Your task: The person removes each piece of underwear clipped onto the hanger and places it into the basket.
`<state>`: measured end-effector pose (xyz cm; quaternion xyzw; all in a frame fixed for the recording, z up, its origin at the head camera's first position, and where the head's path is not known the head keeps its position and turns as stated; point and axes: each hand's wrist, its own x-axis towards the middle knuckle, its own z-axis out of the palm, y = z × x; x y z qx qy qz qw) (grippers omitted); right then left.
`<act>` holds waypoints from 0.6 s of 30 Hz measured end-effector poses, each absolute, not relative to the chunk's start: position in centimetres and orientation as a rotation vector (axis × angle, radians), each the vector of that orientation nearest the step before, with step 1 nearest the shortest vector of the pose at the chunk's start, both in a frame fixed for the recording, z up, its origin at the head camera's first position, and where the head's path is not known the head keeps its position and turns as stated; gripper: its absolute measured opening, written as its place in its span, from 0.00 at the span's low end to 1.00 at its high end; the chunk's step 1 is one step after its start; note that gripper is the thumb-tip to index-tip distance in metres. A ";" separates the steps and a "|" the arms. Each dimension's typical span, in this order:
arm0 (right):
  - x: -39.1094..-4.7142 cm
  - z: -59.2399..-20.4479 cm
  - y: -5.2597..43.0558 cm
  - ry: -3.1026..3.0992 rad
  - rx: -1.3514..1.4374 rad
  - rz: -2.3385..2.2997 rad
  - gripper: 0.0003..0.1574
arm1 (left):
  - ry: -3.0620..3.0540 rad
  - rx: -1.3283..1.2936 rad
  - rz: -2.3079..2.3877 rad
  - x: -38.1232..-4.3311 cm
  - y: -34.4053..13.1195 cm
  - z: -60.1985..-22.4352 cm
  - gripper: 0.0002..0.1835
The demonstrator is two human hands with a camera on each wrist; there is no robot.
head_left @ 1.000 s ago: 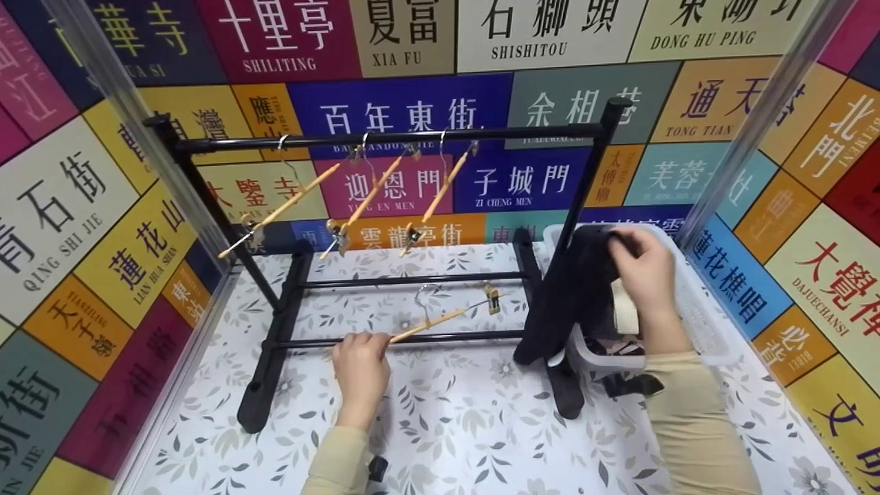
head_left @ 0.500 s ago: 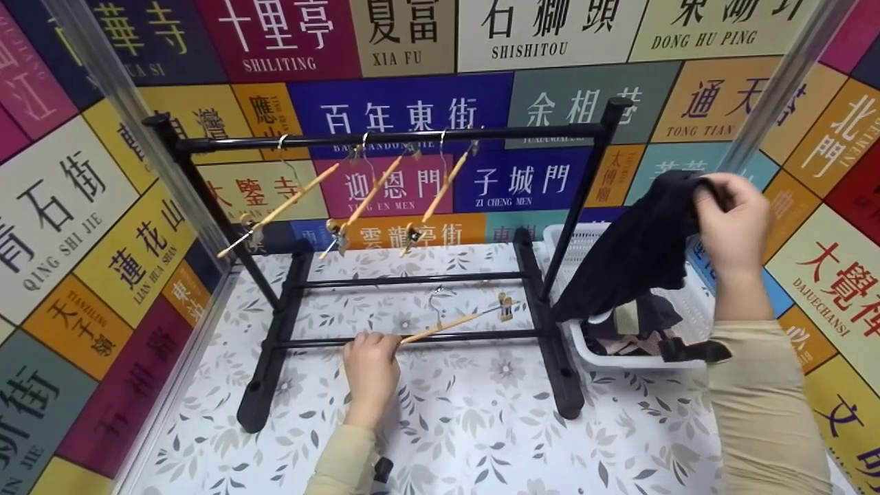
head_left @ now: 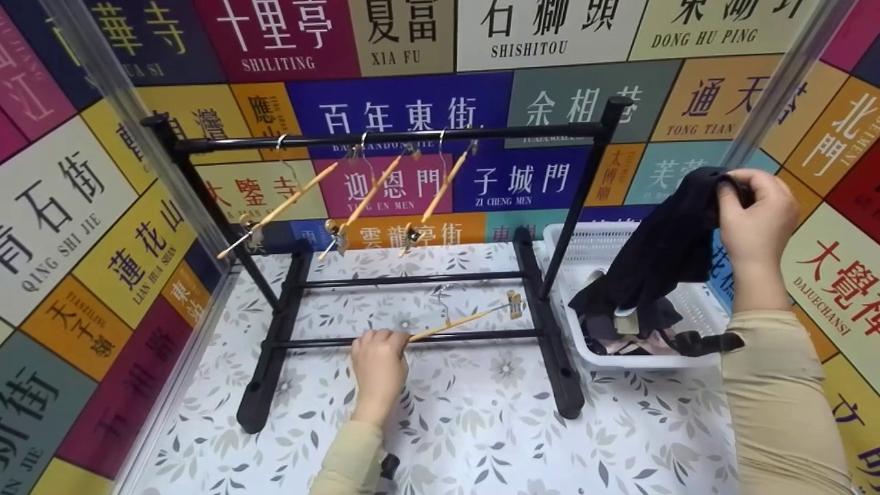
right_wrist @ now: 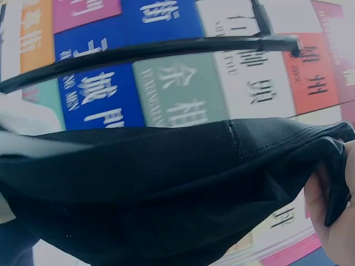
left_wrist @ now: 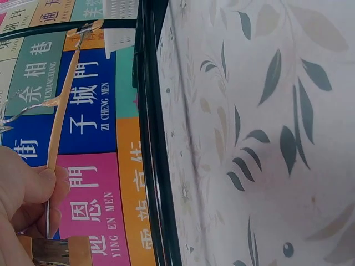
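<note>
My left hand [head_left: 379, 371] grips one end of a wooden clip hanger [head_left: 457, 325], just in front of the rack's lower bar. In the left wrist view the thumb and fingers close round the hanger's bar [left_wrist: 62, 116], and a metal clip [left_wrist: 50, 252] shows below them. At the right, my right hand [head_left: 760, 213] pinches a black garment [head_left: 663, 237] by its upper edge. The cloth hangs down over the white basket [head_left: 612, 364]. Stitching along the black garment [right_wrist: 166, 177] shows in the right wrist view; its lower part is bunched in folds.
A black garment rack [head_left: 392, 139] stands in the middle, with three wooden hangers [head_left: 371, 192] on its top bar. Dark and pinkish clothes [head_left: 646, 337] lie in the basket beside the rack's right foot [head_left: 567, 399]. Walls with coloured sign panels [head_left: 543, 34] enclose the patterned table [head_left: 467, 426].
My right hand has lifted the black garment up and to the right, away from the rack's right post. My left hand has shifted slightly right with the hanger.
</note>
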<state>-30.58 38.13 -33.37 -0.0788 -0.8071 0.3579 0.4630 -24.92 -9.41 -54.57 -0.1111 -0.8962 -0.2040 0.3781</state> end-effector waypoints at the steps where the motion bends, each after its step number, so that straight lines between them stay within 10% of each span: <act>1: -30.7 -33.9 38.2 -2.011 -0.197 0.866 0.10 | -2.293 -0.282 -0.522 -24.9 -9.3 -54.5 0.11; 18: -30.9 -45.1 39.1 -2.555 -0.081 0.668 0.12 | -2.289 -0.303 -0.494 -25.7 -6.6 -51.7 0.16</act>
